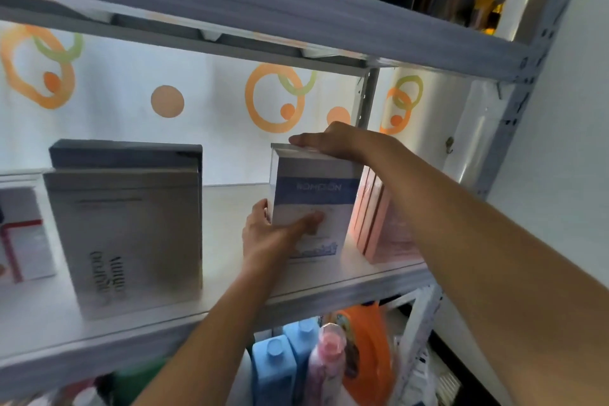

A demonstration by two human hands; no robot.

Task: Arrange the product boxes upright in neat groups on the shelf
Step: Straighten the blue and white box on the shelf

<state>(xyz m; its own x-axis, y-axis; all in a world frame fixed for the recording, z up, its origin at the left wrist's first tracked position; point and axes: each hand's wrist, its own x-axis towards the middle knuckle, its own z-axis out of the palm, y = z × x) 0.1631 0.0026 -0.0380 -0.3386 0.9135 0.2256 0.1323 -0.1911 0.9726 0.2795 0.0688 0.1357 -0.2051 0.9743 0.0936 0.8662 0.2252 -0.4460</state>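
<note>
1. Below the shelf (230,303): two blue bottles (280,359), one pink bottle (328,362) and one orange bottle (365,339).
2. Front edge, left part: one large grey box (131,234) upright; a second grey box (125,153) stands directly behind it.
3. Left edge: one white box with red lines (23,241).
4. Right part of the shelf: one white-and-blue box (313,204) upright. The left hand (273,234) grips its lower left edge, thumb across the front. The right hand (333,142) lies flat on its top, fingers together.
5. Right end: pink boxes (379,224) upright, touching the white-and-blue box; count unclear.
</note>
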